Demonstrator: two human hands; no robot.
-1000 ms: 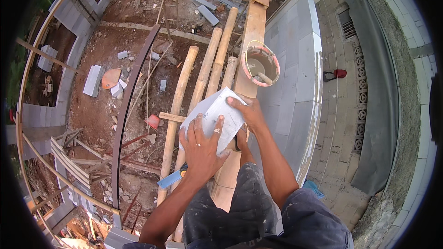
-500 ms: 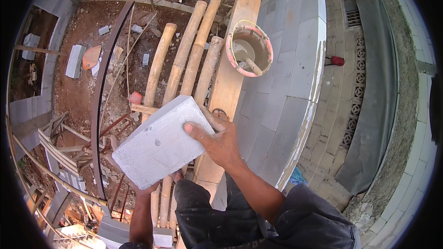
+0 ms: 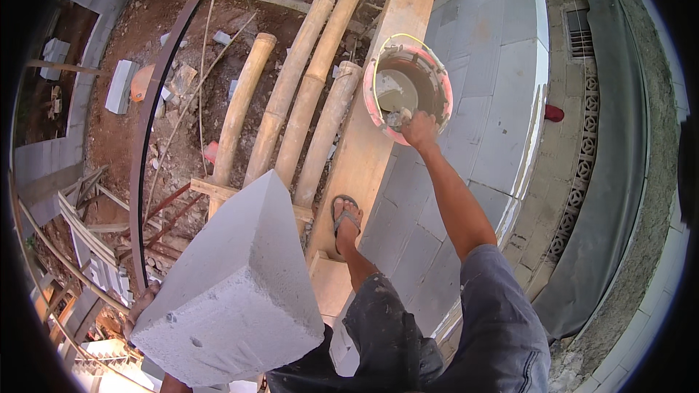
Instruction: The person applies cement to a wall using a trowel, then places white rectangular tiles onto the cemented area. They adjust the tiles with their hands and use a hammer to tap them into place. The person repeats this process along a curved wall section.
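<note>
A large light grey aerated concrete block [image 3: 226, 320] is tilted up close to me on the left. My left hand [image 3: 142, 306] grips its left edge, with only a few fingers showing and the palm hidden behind the block. Over the near rim of a mortar bucket [image 3: 442, 76] reaches my right hand [image 3: 420, 131], its fingers closed around the handle of a tool. The tool's mortar-caked end [image 3: 398, 118] shows beside the fingers, but its full shape is hidden. Wet grey mortar [image 3: 397, 91] lies in the bucket, which has a pinkish rim and a yellow handle.
The bucket stands on a wooden plank [image 3: 364, 153], where my sandalled foot [image 3: 346, 215] also rests. Bamboo poles [image 3: 291, 94] run alongside on the left, above rubble-strewn ground. To the right rises a grey block wall [image 3: 466, 109] with mortar along its edge. A dark metal bar [image 3: 149, 131] stands left.
My right hand has let go of the block and moved into the bucket, onto the tool. The block, now in my left hand alone, has come lower and nearer and is turned.
</note>
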